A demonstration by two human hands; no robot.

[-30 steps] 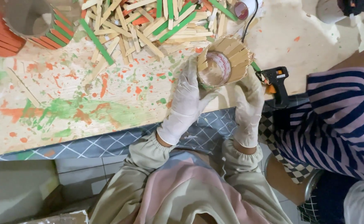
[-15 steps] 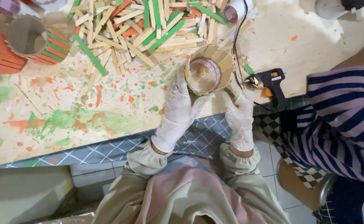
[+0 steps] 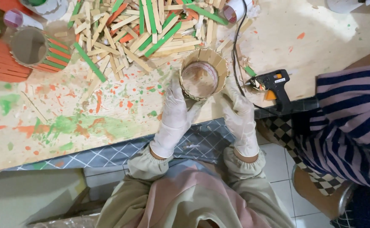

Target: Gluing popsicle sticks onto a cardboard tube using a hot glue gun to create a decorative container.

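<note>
— What differs from half a second ago?

— Little. The cup [image 3: 204, 74] stays between both gloved hands at the near edge of the worktop [image 3: 66, 126]. In view it sits slightly lower, and the glue gun [image 3: 273, 84] shows more fully to the cup's right. The hands keep their places on either side of the cup.

— How does the left hand [image 3: 174, 112] stand?

— Its grip is closed against the cup's left wall: fingers reach up along the sticks glued around the outside, the thumb lower down near the base.

— And the right hand [image 3: 237, 112]?

— It presses on the cup's right side, fingers curved round the wall. So the cup is grasped from both sides, mouth facing up toward the camera, its pale inside showing.

— What lies around the cup?

— Behind it, a heap of sticks [image 3: 147, 29], plain wood with green and orange ones mixed in. Far left of the cup stands a second cup [image 3: 35, 48] clad in orange and green sticks. A black cord [image 3: 237, 42] runs from behind the cup, past its right side, to the glue gun. Right of the glue gun, a striped sleeve [image 3: 349, 118] of another person.
</note>
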